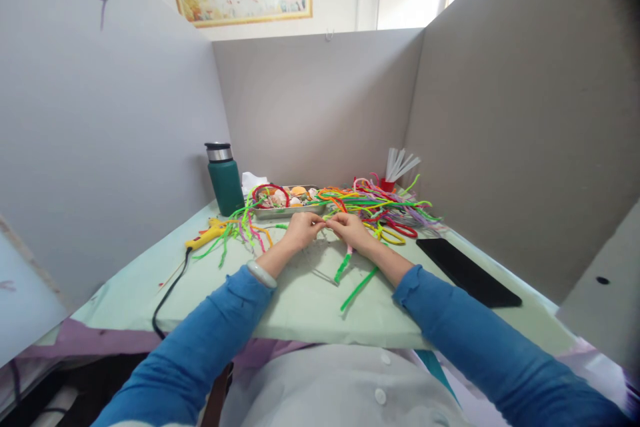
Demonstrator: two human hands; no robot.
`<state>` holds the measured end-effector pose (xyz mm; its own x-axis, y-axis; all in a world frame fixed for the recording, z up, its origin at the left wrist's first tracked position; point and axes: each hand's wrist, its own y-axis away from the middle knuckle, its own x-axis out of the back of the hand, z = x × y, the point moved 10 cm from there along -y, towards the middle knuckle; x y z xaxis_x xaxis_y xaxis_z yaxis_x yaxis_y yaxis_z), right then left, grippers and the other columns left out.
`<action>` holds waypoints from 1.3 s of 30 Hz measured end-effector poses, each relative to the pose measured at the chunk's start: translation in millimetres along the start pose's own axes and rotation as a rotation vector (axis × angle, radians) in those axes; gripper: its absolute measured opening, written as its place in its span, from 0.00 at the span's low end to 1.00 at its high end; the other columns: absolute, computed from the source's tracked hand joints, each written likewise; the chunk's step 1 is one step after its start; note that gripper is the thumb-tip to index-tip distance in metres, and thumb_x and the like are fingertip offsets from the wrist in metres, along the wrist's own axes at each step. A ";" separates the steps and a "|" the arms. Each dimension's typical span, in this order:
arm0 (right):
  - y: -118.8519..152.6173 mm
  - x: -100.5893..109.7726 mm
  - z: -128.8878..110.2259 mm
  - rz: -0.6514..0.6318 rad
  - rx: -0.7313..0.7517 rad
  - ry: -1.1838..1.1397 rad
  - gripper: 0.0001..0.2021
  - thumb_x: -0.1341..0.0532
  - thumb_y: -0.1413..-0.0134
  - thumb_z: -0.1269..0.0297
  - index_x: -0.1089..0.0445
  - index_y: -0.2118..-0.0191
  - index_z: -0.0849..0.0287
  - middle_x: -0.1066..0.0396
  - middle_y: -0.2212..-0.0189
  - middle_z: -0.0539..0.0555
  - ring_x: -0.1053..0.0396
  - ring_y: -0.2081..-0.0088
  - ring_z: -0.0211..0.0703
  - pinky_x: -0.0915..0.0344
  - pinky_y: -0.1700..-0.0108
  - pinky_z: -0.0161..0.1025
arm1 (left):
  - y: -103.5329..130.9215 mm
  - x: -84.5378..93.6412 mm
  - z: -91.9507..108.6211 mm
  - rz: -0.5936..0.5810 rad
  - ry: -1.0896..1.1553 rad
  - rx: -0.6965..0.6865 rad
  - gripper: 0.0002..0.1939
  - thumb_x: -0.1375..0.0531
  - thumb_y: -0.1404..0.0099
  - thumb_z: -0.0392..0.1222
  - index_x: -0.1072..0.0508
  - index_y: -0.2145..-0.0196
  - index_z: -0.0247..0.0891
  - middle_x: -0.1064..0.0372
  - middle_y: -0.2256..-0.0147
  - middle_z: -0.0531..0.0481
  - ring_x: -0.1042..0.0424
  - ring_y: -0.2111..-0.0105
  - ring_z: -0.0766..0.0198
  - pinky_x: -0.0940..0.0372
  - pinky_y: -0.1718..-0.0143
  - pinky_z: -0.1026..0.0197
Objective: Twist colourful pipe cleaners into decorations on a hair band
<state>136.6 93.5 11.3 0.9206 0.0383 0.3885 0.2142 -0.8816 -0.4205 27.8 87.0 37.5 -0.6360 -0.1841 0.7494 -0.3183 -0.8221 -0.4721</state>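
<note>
Above the middle of the table, my left hand (303, 229) and my right hand (354, 229) meet fingertip to fingertip, both closed in a pinch. A small bit of yellow-green pipe cleaner (326, 218) shows between them; the fingers hide most of it. Below my right hand lies a short pink and green pipe cleaner piece (343, 268). A straight green pipe cleaner (358, 289) rests under my right wrist. Just beyond the hands is a big tangle of coloured pipe cleaners (380, 201).
A metal tray (280, 212) of shells and small pieces stands at the back. Left are a green bottle (227, 183) and a yellow glue gun (207, 233) with a black cord (170, 293). Right are a red cup of white sticks (387, 185) and a black flat slab (467, 271). Grey partitions (320, 107) surround the table.
</note>
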 end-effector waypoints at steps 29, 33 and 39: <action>0.7 2.4 -5.5 0.024 0.040 0.041 0.14 0.44 0.52 0.55 0.36 0.76 0.62 0.43 0.85 0.45 0.47 0.82 0.31 0.50 0.79 0.30 | 2.9 11.2 4.9 0.084 0.047 0.004 0.08 0.41 0.45 0.42 0.25 0.70 0.35 0.31 0.79 0.52 0.34 0.77 0.67 0.43 0.72 0.67; 0.4 2.0 -4.5 0.022 0.038 0.044 0.13 0.44 0.52 0.56 0.36 0.76 0.62 0.43 0.85 0.45 0.47 0.82 0.31 0.50 0.80 0.30 | 3.8 12.0 6.6 0.080 0.022 0.000 0.09 0.41 0.44 0.42 0.25 0.71 0.35 0.32 0.81 0.51 0.35 0.77 0.67 0.44 0.73 0.66; 0.4 1.8 -4.6 0.019 0.043 0.048 0.13 0.44 0.52 0.55 0.36 0.76 0.62 0.43 0.85 0.45 0.47 0.82 0.31 0.50 0.79 0.30 | 3.3 12.0 7.1 0.079 -0.016 -0.009 0.09 0.41 0.44 0.42 0.24 0.70 0.35 0.32 0.81 0.51 0.35 0.77 0.67 0.44 0.72 0.66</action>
<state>136.9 91.0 15.6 0.9081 -0.0019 0.4187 0.2117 -0.8607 -0.4630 24.1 78.3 48.3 -0.6481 -0.2566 0.7170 -0.2738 -0.8000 -0.5338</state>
